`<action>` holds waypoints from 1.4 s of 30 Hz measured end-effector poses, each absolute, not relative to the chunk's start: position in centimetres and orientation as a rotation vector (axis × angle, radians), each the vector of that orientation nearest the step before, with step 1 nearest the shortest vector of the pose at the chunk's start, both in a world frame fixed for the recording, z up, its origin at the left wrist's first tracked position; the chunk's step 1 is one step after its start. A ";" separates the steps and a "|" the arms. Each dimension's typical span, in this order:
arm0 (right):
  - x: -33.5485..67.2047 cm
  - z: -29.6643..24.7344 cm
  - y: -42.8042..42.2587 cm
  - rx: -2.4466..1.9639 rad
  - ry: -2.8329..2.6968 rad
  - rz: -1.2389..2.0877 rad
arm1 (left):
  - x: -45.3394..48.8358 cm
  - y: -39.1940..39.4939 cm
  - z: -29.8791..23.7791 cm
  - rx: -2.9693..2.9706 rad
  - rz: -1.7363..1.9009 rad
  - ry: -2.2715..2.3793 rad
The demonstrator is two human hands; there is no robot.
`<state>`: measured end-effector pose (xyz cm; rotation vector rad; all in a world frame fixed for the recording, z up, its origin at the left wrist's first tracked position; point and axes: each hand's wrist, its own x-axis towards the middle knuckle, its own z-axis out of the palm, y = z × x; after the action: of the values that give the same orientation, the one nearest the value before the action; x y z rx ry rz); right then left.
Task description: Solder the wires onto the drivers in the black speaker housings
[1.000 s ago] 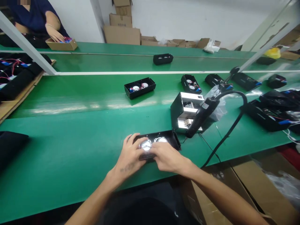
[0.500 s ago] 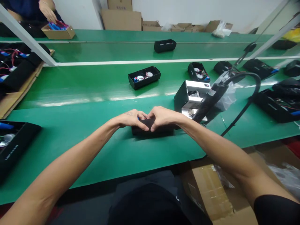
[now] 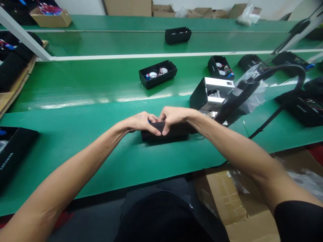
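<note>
While the left hand (image 3: 140, 122) and right hand (image 3: 174, 115) pinch its near wall, a black oblong box (image 3: 174, 133) sits on the flat green surface (image 3: 108, 174).
Each grip is closed on that wall, thumb outside and fingers curled over the rim; the fingertips inside are hidden. The thumb tips nearly meet. Near the box's right end stands a black-and-silver box-shaped machine (image 3: 199, 95); beyond the hands lies an open black oblong case (image 3: 162, 81) holding two round white discs (image 3: 152, 75).
</note>
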<state>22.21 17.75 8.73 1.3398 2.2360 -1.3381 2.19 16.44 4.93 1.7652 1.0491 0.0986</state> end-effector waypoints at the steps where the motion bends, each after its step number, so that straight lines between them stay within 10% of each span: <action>1: 22.2 8.6 17.8 1.326 2.237 -1.363 | 2.2 16.4 4.9 1.755 0.100 1.052; 32: 21.3 8.9 14.2 1.529 2.404 -0.980 | 2.6 16.1 4.5 1.624 0.165 1.028; 42: 27.3 5.8 3.8 1.816 3.348 -0.474 | 2.0 7.6 1.2 2.427 0.532 1.003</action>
<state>27.34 3.85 5.82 1.8162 3.3483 -0.4739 1.97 7.61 1.22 2.4266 1.0026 0.5316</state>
